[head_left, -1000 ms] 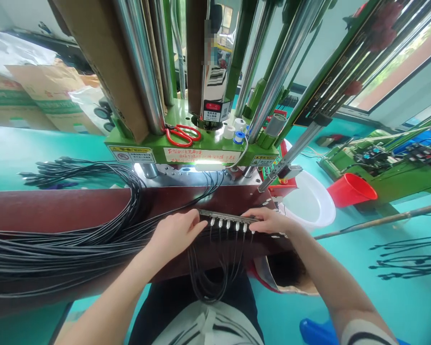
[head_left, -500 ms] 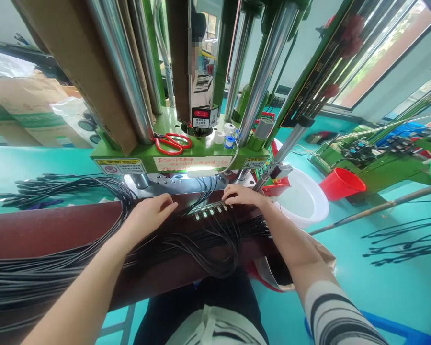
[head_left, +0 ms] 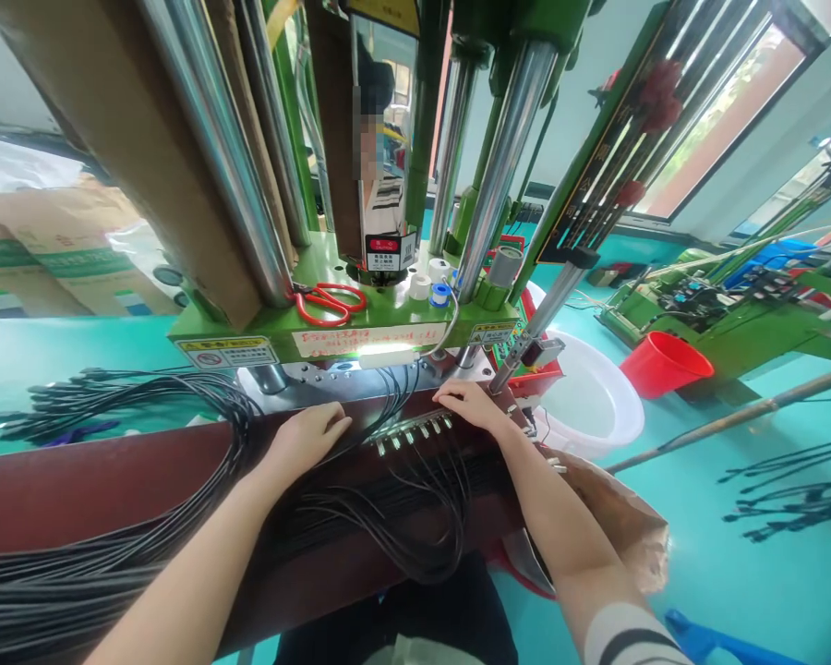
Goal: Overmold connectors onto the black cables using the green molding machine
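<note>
A narrow metal strip [head_left: 415, 425] with a row of small shiny connectors lies on the brown bench in front of the press. Black cables [head_left: 450, 513] loop from the connectors toward my lap. My left hand [head_left: 310, 434] is left of the strip, fingers curled, beside thin cables [head_left: 396, 392] coming out of the press; its fingertips are partly hidden. At the strip's right end, my right hand [head_left: 469, 405] has its fingers pressed together. What either hand grips, if anything, does not show.
The green press [head_left: 263, 337] stands directly ahead, with red-handled scissors [head_left: 329, 305] and tape rolls [head_left: 439, 294] on its ledge. A cable bundle [head_left: 62, 577] covers the bench at left. At right are a white tub [head_left: 627, 416], a red bucket [head_left: 665, 365] and a brown sack [head_left: 623, 517].
The camera view has tilted, so the press and bench sit lower in the picture. Both hands keep nearly the same places by the strip, the right one slightly shifted along its end.
</note>
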Demonstrator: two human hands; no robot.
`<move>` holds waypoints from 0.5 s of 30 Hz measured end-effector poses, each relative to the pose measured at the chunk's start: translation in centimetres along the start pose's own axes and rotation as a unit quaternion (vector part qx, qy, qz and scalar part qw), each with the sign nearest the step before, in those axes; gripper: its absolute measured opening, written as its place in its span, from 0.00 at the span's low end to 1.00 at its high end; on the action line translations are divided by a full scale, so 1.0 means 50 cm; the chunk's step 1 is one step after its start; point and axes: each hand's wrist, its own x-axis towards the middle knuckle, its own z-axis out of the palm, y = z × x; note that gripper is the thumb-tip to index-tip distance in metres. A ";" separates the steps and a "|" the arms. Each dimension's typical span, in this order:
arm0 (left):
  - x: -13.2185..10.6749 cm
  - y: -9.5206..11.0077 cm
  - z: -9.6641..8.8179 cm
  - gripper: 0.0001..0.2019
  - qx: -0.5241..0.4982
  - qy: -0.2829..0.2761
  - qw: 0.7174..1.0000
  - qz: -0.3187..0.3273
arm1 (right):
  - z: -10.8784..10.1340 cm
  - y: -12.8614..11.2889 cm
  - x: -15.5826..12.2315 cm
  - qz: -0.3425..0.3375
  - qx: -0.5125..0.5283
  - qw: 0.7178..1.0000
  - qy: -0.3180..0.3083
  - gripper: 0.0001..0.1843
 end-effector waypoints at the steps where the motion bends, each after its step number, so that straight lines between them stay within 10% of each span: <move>1: 0.000 -0.001 0.001 0.13 -0.003 0.002 1.000 0.002 | 0.000 -0.001 -0.001 -0.004 -0.004 1.000 0.003 0.09; 15: 0.001 0.003 0.002 0.12 -0.028 0.024 0.999 -0.006 | -0.002 -0.005 0.002 -0.006 -0.051 0.999 0.003 0.10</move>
